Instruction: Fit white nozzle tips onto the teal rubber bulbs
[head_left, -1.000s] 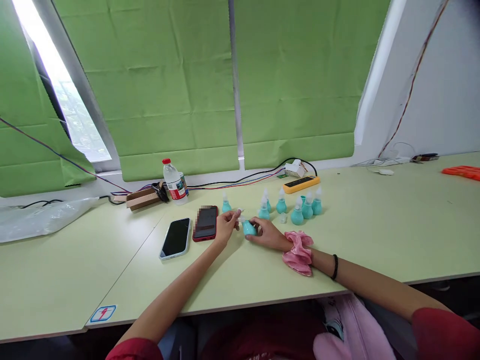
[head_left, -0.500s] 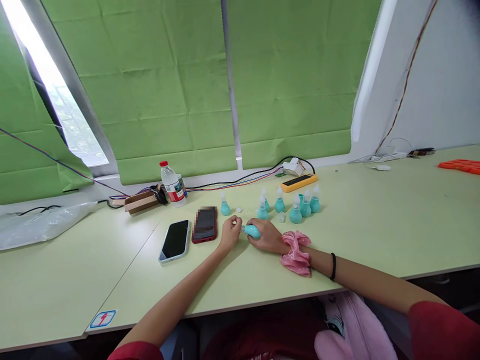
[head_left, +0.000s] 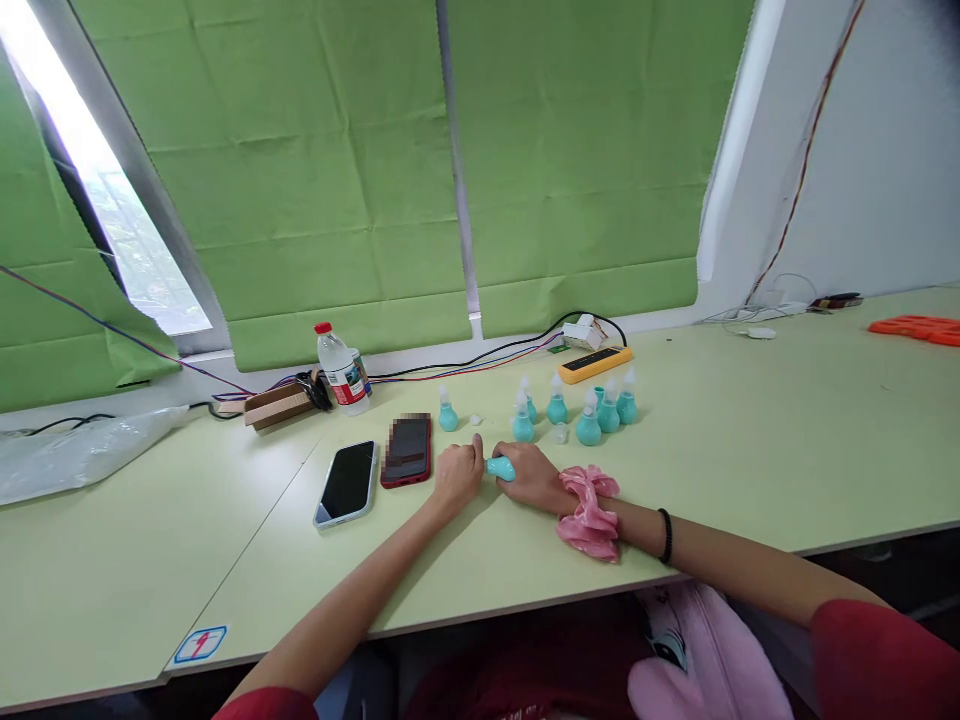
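Note:
A small teal rubber bulb lies sideways just above the table between my two hands. My right hand grips its round body, with a pink scrunchie on that wrist. My left hand is curled around the bulb's left end, and its fingers hide the tip. Behind my hands, several more teal bulbs with clear nozzles stand upright; the nearest ones are one bulb and another bulb. Two small clear caps lie loose among them.
A black phone in a light case and a red-cased phone lie left of my hands. Further back are a water bottle, a cardboard box, a yellow power strip with cables, and a plastic bag at far left.
Both hands have drawn slightly toward me with the bulb. My left hand has closed up tight against the bulb's end, where before its fingertips pinched a small clear piece.

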